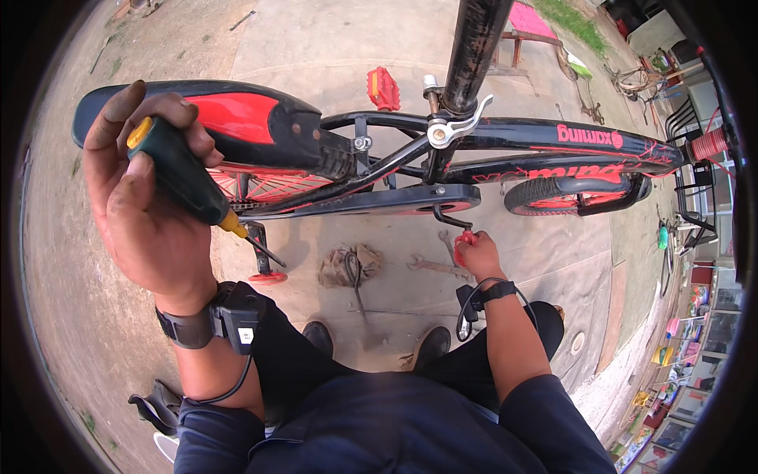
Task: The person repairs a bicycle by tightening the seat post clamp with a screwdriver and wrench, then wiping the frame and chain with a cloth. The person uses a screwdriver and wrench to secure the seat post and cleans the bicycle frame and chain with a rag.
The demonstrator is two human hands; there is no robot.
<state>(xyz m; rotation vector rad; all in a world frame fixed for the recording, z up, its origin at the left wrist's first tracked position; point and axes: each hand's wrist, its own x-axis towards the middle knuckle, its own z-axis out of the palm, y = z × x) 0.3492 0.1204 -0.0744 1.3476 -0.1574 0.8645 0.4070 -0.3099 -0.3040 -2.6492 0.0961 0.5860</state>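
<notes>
A black and red bicycle stands crosswise before me. Raised at the left, my left hand is closed around a screwdriver with a dark green and yellow handle, its metal shaft pointing down to the right. Below the chain guard, my right hand grips the near red pedal at the end of the crank arm. The far red pedal sticks out beyond the frame. Under the screwdriver tip shows a small red training wheel, near the spoked rear wheel.
On the concrete lie a crumpled cloth and wrenches, close to my right hand. My shoes rest just behind them. A black chair and shelves of goods line the right side. A pink-topped bench is at the back.
</notes>
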